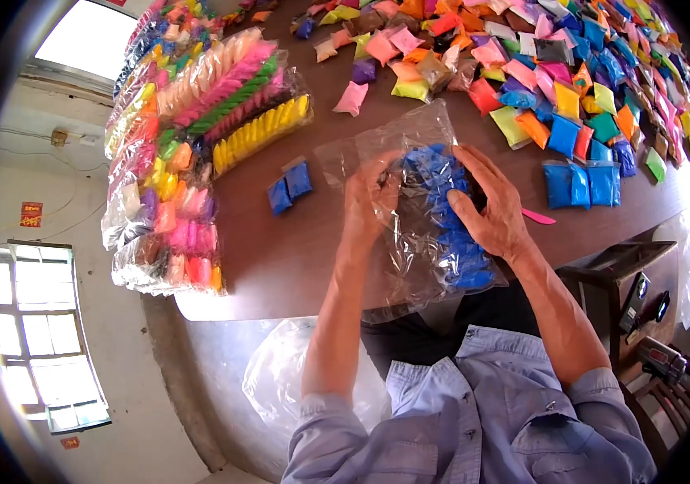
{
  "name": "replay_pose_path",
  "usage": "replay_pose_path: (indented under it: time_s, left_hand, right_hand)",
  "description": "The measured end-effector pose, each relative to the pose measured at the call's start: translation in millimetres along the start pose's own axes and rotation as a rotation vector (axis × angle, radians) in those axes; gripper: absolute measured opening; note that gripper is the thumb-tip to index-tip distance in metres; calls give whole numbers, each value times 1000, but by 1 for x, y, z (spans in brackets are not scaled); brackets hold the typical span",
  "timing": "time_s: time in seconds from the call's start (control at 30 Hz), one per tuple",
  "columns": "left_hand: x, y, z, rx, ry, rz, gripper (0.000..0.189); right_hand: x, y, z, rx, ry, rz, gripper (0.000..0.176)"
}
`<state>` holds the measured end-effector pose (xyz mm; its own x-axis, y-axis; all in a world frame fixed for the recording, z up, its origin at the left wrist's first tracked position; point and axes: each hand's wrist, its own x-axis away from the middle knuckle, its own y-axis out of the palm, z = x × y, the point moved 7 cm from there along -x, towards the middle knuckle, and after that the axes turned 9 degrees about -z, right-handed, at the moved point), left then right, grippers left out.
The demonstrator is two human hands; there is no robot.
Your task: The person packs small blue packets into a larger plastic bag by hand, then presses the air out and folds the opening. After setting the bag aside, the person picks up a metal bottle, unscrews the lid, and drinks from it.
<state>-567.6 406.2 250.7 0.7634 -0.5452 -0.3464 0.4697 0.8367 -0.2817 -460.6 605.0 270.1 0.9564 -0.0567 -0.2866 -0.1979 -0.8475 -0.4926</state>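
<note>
A clear plastic bag [409, 250] lies at the table's front edge, with a row of small blue packets [454, 234] along its right side. My left hand [373, 198] grips the bag's left side near the top; its fingertips are partly hidden by the film. Against the right side of the row, my right hand [490, 202] holds the bag, thumb pressed on the packets and fingers stretched along the outer edge. Two loose blue packets [288, 187] lie on the table left of my left hand. More blue packets [579, 184] sit to the right of my right hand.
A big heap of coloured packets [555, 73] covers the table's far right. Filled clear bags [179, 161] are stacked along the left edge, one with yellow packets [260, 133]. A pink strip [539, 217] lies beside my right wrist. A wooden stand [627, 274] is at the lower right.
</note>
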Motion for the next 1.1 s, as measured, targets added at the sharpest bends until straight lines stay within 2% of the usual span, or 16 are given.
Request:
replay_pose_path:
  time_s: [0.03,0.1,0.23,0.33,0.4,0.53,0.6,0.63,0.73,0.87,0.93,1.07,1.1]
  left_hand:
    - [-1,-2,0,1,-2,1,28]
    - [-2,0,-7,73,-131,-103,28]
    - [-7,8,-2,23,-221,-82,27]
    - [-13,11,0,5,-209,-69,33]
    - [-18,14,15,-204,-33,-103,44]
    - [-17,14,17,-338,-119,-160,43]
    - [-14,11,25,-406,0,-82,45]
    - [-10,8,26,-414,0,-82,45]
    - [12,-15,34,-510,-41,-18,34]
    - [41,-89,39,-547,-332,268,20]
    - [50,-134,39,-787,-337,339,22]
    - [73,-206,-9,-912,-451,440,27]
    - [79,-214,-24,-935,-451,425,35]
  right_hand:
    - [0,0,-1,7,-3,5,64]
    - [-1,1,0,10,3,1,65]
    - [-1,4,4,-3,22,-22,68]
    - [0,4,5,-4,25,-16,69]
    - [-1,4,6,-16,25,-14,69]
    - [-1,3,3,-18,30,-13,68]
    - [-1,3,3,-19,25,-5,68]
    - [0,3,4,-18,25,2,68]
    - [0,2,4,-45,33,-2,68]
    - [1,3,5,-40,23,11,67]
    - [0,3,5,-53,20,13,66]
    - [1,2,4,-24,22,11,65]
    - [1,2,4,-21,25,10,65]
